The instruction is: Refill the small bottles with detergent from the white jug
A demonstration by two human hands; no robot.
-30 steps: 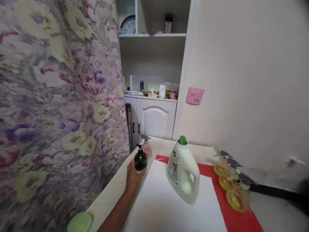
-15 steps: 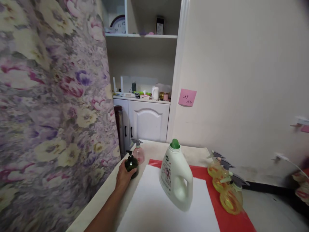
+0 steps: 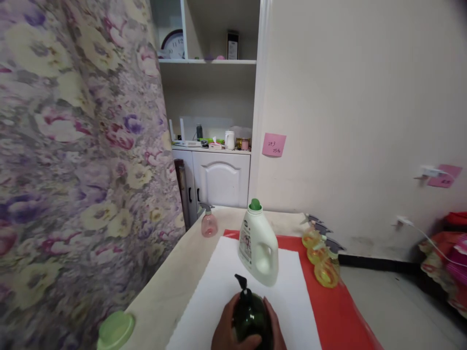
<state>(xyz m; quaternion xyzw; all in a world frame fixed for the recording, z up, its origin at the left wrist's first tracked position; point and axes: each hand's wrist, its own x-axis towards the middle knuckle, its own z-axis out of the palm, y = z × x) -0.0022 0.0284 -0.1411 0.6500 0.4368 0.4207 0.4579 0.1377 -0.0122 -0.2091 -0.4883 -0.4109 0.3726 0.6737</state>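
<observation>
One pump bottle, one jug, four sprayers
The pump bottle sits between the fingers, the jug beyond them; one pink sprayer farther left, three yellow sprayers off right.

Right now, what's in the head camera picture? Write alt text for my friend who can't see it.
A person's left hand and right hand hold a dark green pump bottle. Beyond it, a pale green jug stands on a white sheet over a red sheet, with a pink spray bottle at left and three yellow spray bottles at right.
</observation>
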